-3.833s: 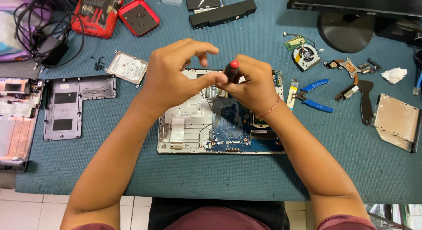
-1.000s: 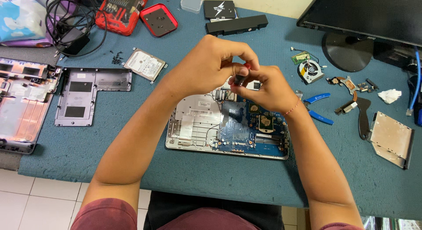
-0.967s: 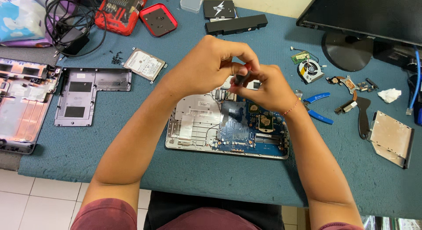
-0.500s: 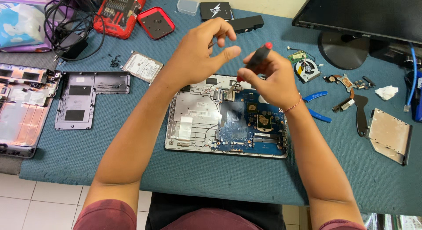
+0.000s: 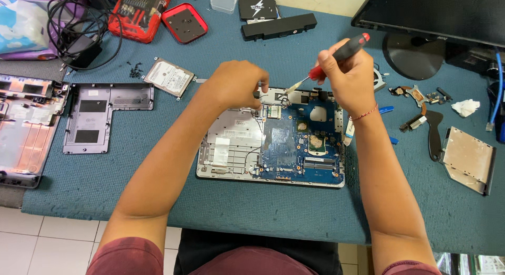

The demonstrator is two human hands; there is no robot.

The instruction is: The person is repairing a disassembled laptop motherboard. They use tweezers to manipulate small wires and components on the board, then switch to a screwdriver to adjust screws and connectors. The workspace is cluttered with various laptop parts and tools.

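Lying mid-table on the blue-green mat (image 5: 252, 212), the opened silver laptop base with its blue circuit board (image 5: 279, 143) sits under both hands. Right hand (image 5: 347, 78) grips a red-and-black screwdriver (image 5: 336, 57), tip slanting toward the board's rear edge. Left hand (image 5: 236, 83) curls there, perhaps pinching something small. A silver hard drive (image 5: 168, 77) lies well left.

The right hand (image 5: 348, 78) grips a red-and-black screwdriver (image 5: 336, 57), its tip angled down toward the top edge of the opened laptop base (image 5: 234, 149). The left hand (image 5: 236, 84) rests on that same edge. A hard drive (image 5: 168, 77) lies to the left on the blue mat (image 5: 158, 191).
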